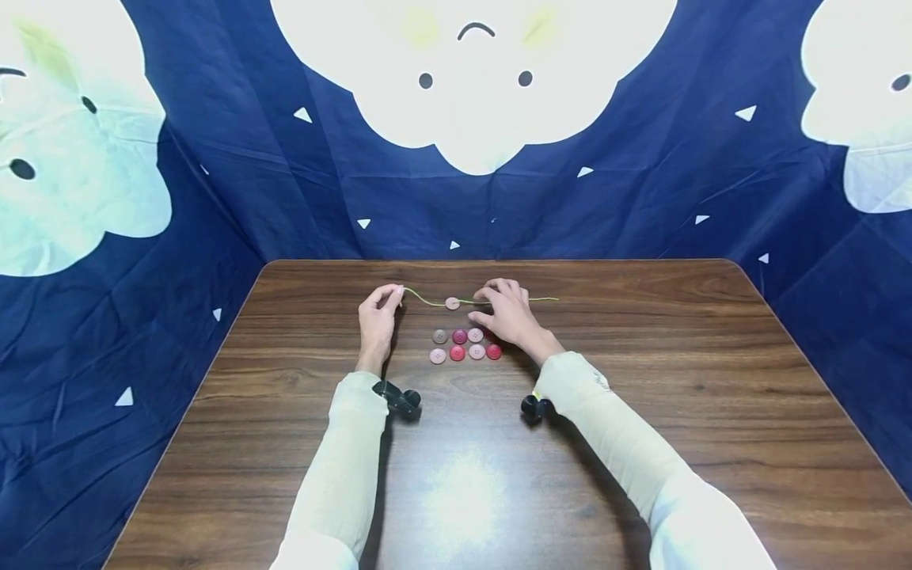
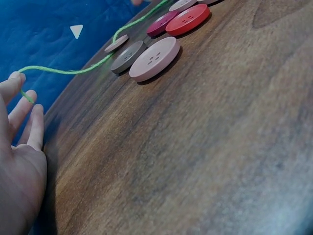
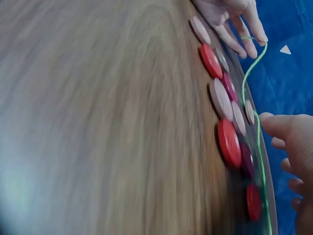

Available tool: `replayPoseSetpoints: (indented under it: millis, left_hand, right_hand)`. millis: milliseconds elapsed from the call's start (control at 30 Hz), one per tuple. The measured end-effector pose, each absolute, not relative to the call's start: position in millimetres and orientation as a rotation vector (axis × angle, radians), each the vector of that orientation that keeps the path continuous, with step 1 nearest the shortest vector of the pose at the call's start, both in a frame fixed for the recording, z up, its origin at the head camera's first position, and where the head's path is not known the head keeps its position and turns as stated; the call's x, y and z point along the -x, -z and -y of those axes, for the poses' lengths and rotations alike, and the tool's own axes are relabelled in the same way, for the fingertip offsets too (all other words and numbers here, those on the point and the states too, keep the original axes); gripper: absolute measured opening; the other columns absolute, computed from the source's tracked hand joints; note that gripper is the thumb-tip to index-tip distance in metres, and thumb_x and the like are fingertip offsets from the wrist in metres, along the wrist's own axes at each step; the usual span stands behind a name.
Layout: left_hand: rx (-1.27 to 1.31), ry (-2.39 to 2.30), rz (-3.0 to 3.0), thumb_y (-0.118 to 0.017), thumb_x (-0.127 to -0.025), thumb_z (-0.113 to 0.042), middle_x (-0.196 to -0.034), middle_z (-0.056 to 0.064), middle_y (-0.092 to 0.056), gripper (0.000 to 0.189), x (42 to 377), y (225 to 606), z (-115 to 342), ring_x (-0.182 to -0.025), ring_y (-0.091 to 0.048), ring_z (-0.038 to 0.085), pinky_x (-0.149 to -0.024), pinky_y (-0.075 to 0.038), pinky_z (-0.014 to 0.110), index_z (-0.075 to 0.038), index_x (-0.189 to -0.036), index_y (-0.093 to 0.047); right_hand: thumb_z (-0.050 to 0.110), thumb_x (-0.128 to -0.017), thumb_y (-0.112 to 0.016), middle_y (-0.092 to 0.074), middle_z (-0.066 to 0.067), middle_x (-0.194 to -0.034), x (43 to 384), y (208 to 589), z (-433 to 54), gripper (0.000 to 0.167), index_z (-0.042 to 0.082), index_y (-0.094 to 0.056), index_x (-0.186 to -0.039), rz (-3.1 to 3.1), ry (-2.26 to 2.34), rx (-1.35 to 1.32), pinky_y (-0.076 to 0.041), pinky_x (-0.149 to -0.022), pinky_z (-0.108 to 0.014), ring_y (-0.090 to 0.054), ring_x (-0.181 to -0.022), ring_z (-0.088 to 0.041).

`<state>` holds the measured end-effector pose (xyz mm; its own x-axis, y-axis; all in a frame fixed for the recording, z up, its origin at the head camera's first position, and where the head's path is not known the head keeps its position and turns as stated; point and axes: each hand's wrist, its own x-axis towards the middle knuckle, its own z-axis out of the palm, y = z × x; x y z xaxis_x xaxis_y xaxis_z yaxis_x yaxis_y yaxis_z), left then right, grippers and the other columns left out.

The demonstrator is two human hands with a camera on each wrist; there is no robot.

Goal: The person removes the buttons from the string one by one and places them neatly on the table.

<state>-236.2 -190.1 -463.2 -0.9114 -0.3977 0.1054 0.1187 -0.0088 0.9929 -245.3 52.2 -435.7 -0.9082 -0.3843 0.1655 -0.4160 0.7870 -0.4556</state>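
Note:
My left hand pinches a thin yellow-green string near its left end, between thumb and forefinger. A short tail shows below the pinch in the left wrist view. A pale pink button sits on the string, which leaves it on both sides; the exact hole is too small to make out. Just right of that button, my right hand hovers over the string with its thumb and fingers apart. In the right wrist view its thumb tip is close to the button; whether they touch I cannot tell.
Nearer me lie two rows of buttons: a grey one, a magenta one, red ones and pink ones. The right hand hides some in the head view. Blue cloth stands behind the wooden table.

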Motion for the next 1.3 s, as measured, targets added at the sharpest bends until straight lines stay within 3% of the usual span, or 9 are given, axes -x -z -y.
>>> replayPoseSetpoints:
  millis: [233, 533, 600, 733, 1100, 1300]
  left_hand:
    - [-0.297, 1.988, 1.908, -0.068, -0.09, -0.02, -0.098, 0.028, -0.06, 0.023, 235.2, 462.9, 190.3, -0.077, -0.054, 0.01, -0.076, -0.044, 0.026, 0.0, -0.099, -0.068]
    - [-0.285, 2.021, 1.892, -0.067, -0.09, -0.017, -0.096, 0.021, -0.064, 0.022, 233.0, 457.9, 189.7, -0.087, -0.057, 0.028, -0.079, -0.046, 0.028, 0.002, -0.1, -0.068]
    - [-0.285, 2.017, 1.894, -0.068, -0.09, -0.018, -0.093, 0.017, -0.064, 0.022, 232.8, 457.5, 189.7, -0.085, -0.057, 0.026, -0.079, -0.046, 0.028, 0.002, -0.1, -0.068]
    - [-0.274, 2.005, 1.905, -0.067, -0.09, -0.018, -0.096, 0.025, -0.061, 0.024, 232.8, 457.4, 189.3, -0.081, -0.056, 0.022, -0.078, -0.045, 0.029, 0.003, -0.101, -0.067]
    - [-0.272, 1.992, 1.911, -0.068, -0.09, -0.019, -0.101, 0.032, -0.058, 0.022, 235.2, 461.1, 190.1, -0.08, -0.055, 0.022, -0.075, -0.044, 0.026, 0.0, -0.1, -0.068]
    - [-0.283, 1.997, 1.901, -0.068, -0.09, -0.02, -0.1, 0.032, -0.058, 0.023, 235.3, 462.7, 190.3, -0.079, -0.055, 0.021, -0.075, -0.044, 0.027, 0.001, -0.1, -0.068]
  right_hand:
    - [0.038, -0.088, -0.068, -0.044, -0.012, -0.137, 249.2, 437.2, -31.4, 0.038, 0.017, -0.063, -0.119, 2.953, -0.739, -0.582, -0.023, -0.107, -0.049, -0.029, -0.132, -0.033]
    - [0.04, -0.088, -0.067, -0.04, -0.012, -0.139, 254.3, 438.5, -15.2, 0.044, 0.02, -0.06, -0.127, 3.003, -0.653, -0.533, -0.024, -0.106, -0.048, -0.027, -0.133, -0.032]
    - [0.041, -0.088, -0.066, -0.041, -0.012, -0.139, 255.9, 439.4, -12.4, 0.045, 0.021, -0.06, -0.128, 3.012, -0.633, -0.538, -0.025, -0.105, -0.049, -0.027, -0.132, -0.032]
    - [0.042, -0.089, -0.065, -0.041, -0.013, -0.14, 257.5, 440.7, -8.2, 0.044, 0.024, -0.06, -0.129, 3.013, -0.625, -0.55, -0.025, -0.104, -0.05, -0.027, -0.132, -0.033]
    - [0.036, -0.092, -0.062, -0.045, -0.011, -0.137, 256.4, 438.9, -4.3, 0.023, 0.019, -0.066, -0.107, 2.963, -0.586, -0.604, -0.022, -0.107, -0.049, -0.029, -0.131, -0.031]
    - [0.033, -0.094, -0.059, -0.049, -0.008, -0.135, 256.5, 440.5, -8.6, 0.021, 0.017, -0.068, -0.103, 2.938, -0.565, -0.68, -0.023, -0.108, -0.048, -0.031, -0.131, -0.029]
